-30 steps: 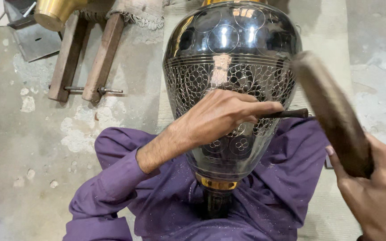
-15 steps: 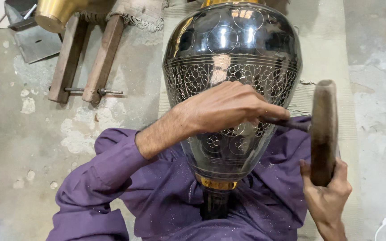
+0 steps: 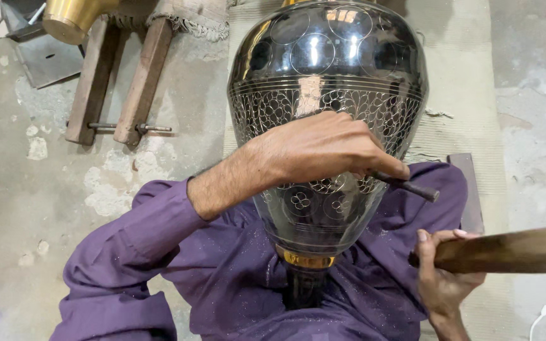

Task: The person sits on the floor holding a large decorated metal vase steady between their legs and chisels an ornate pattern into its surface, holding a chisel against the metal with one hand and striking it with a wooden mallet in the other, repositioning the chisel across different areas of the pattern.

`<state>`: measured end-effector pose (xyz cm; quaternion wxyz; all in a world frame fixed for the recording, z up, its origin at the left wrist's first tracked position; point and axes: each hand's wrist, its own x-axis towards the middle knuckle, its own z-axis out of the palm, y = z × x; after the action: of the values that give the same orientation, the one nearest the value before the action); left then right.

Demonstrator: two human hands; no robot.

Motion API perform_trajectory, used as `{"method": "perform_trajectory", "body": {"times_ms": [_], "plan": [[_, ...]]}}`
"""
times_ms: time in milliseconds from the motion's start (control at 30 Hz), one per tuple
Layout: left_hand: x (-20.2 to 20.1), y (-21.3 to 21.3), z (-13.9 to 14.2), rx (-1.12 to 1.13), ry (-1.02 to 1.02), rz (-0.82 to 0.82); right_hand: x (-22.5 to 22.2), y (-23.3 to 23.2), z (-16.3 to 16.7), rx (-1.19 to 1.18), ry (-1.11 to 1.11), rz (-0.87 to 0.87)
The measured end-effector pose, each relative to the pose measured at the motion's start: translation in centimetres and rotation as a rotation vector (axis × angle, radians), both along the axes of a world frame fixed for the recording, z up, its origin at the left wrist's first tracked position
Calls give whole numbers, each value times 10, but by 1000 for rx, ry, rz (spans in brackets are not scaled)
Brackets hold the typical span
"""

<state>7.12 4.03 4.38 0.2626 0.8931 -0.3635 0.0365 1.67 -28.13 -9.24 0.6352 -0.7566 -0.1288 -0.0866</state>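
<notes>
Much of the dark metal vase (image 3: 326, 76) is already engraved; lower bands are unfinished, with the chisel (image 3: 405, 185) clamped in the left hand (image 3: 323, 151) and the wooden mallet (image 3: 506, 250) gripped by the right hand (image 3: 443, 278).

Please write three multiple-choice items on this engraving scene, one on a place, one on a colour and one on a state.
1. Where does the left hand rest?
A. on the patterned side of the dark metal vase
B. on the concrete floor
C. on the wooden clamp

2. What colour are the sleeves and garment under the vase?
A. white
B. purple
C. green

3. What is the state of the right hand?
A. open and empty
B. flat on the vase
C. closed round a wooden mallet

Key: 1 A, the left hand lies across the vase's engraved band, gripping a thin chisel. 2 B, the cloth is plainly purple. 3 C, the fingers wrap the brown wooden tool, which is held apart from the chisel's end.
</notes>
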Motion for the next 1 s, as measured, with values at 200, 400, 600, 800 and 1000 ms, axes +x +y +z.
{"method": "perform_trajectory", "body": {"times_ms": [200,400,600,800,1000], "plan": [[-12,8,-11,-62,-180,-9,-4,6,3,55,-40,-66],[-6,2,-24,15,-124,45,3,-13,-16,-201,-155,-68],[-17,2,-16,-32,61,186,19,-19,8,-441,-96,-42],[-30,1,-12,-144,70,286,44,-2,78,-912,-338,-48],[-36,-5,-31,-163,60,477,77,-10,110,-996,-266,130]]}}
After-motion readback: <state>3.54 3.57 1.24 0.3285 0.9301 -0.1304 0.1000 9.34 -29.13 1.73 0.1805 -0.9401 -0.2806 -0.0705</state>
